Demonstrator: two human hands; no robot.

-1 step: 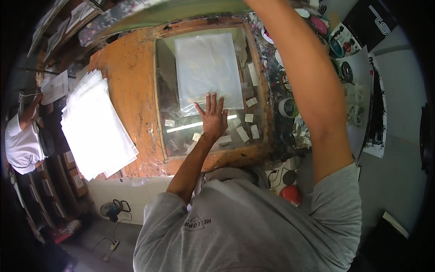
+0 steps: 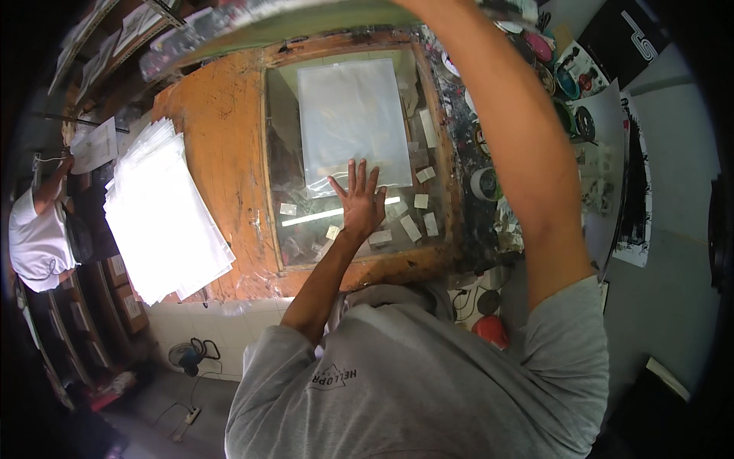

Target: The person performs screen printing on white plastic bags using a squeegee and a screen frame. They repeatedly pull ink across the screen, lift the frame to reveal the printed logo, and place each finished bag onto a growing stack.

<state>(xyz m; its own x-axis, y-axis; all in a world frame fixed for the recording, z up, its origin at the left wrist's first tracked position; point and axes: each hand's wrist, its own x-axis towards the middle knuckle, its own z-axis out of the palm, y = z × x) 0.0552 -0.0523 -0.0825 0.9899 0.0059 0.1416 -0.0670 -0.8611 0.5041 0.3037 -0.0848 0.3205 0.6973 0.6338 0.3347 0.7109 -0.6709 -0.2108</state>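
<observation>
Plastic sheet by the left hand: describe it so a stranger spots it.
On the orange-brown wooden table, find the framed glass panel. The translucent plastic sheet lies on it, near edge under the left hand; it's single, unlike the fanned white stack leftward.

1. The left hand (image 2: 361,208) lay with fingers spread over the near edge of a translucent plastic sheet (image 2: 352,115).
2. That sheet rested on a glass panel (image 2: 282,164) set into a wooden table (image 2: 210,115).
3. Small pale blocks (image 2: 411,228) showed around the hand within the panel's frame.
4. The right arm (image 2: 539,161) stretched forward past the upper edge, its hand out of sight.
5. Leftward, a fanned stack of white sheets (image 2: 164,222) covered the table's corner.
6. Far left, another person (image 2: 42,241) stood near shelving (image 2: 80,321).
</observation>
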